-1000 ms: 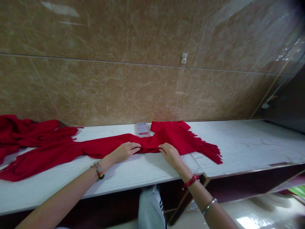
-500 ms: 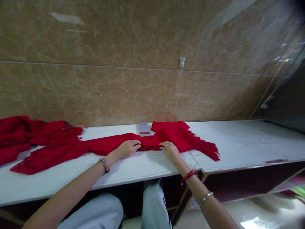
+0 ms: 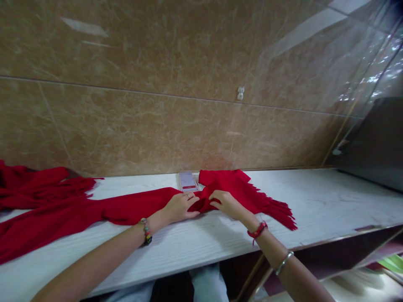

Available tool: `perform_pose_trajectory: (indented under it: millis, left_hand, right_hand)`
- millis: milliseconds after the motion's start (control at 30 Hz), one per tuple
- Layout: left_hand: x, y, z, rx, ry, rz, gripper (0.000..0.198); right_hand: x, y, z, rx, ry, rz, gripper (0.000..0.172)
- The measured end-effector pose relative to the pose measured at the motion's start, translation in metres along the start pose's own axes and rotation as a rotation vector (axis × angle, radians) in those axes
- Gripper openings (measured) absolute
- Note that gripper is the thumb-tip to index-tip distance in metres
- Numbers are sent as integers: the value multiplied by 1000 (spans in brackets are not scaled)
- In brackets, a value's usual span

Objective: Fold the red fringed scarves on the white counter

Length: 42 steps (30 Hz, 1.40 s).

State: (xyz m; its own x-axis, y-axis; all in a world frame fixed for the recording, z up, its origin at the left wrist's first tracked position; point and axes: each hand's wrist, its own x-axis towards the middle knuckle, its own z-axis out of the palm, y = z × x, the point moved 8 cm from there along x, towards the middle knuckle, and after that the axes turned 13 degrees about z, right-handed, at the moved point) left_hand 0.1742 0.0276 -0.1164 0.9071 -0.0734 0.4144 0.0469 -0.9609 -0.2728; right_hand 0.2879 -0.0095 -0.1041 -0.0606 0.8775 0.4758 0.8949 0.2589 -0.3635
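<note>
A long red scarf (image 3: pixel 138 204) lies stretched along the white tabletop, its fringed end spread to the right. Near the middle of the scarf, my left hand (image 3: pixel 181 206) grips the cloth, thumb and fingers curled into it. Just to the right, my right hand (image 3: pixel 229 204) holds the same bunched stretch with bent fingers. Between both hands the fabric is gathered in folds. Some fingertips are hidden in the cloth. Behind my left hand, a phone-like flat object (image 3: pixel 188 181) with a lit face lies by the wall, partly bordered by the scarf.
More red fringed cloth (image 3: pixel 40 186) is heaped at the far left of the white table (image 3: pixel 315 201). A brown marbled wall (image 3: pixel 141 130) rises directly behind. At the right end stands a dark grey panel-like object (image 3: pixel 374 142). Open shelf space shows below the table's front edge.
Both hands have drawn closer together, bunching the scarf between them. My left hand has shifted right. The view has tilted and moved slightly, so the table sits lower in the picture.
</note>
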Motion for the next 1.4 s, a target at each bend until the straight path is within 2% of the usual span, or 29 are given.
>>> perform_pose_trajectory:
  millis: [100, 233, 333, 433, 600, 767, 900, 1033, 1133, 1300, 1400]
  left_hand:
    - [4, -2, 7, -54, 43, -62, 39]
    - [2, -4, 14, -93, 82, -76, 31]
    - [-1, -5, 11, -126, 137, -77, 28]
    - [-2, -6, 3, -119, 191, -104, 25]
    - [-2, -8, -2, -75, 190, -140, 22]
    - [-4, -13, -7, -83, 222, -252, 13]
    - [-1, -6, -8, -61, 205, -186, 26]
    - [0, 2, -6, 41, 199, -59, 13]
    - [0, 7, -10, 70, 247, 10, 18]
    - [-1, 12, -19, 111, 330, 24, 19]
    - [-1, 12, -17, 125, 331, 15, 17]
  right_hand:
    - [10, 2, 1, 20, -64, -12, 11]
    - [7, 12, 0, 45, 28, 43, 11]
    - [2, 15, -4, 54, 82, 60, 11]
    - [1, 12, -5, 60, 61, 58, 11]
    - [2, 10, -7, 86, 65, 88, 13]
    - [1, 16, -11, 65, 133, 136, 17]
    - [1, 17, -11, 30, 151, 128, 15]
    - [1, 18, -8, 0, 132, 119, 10]
    - [1, 20, -8, 2, 129, 110, 8]
    - [0, 15, -7, 31, 88, 73, 15]
    - [-2, 11, -12, 41, 133, 38, 13]
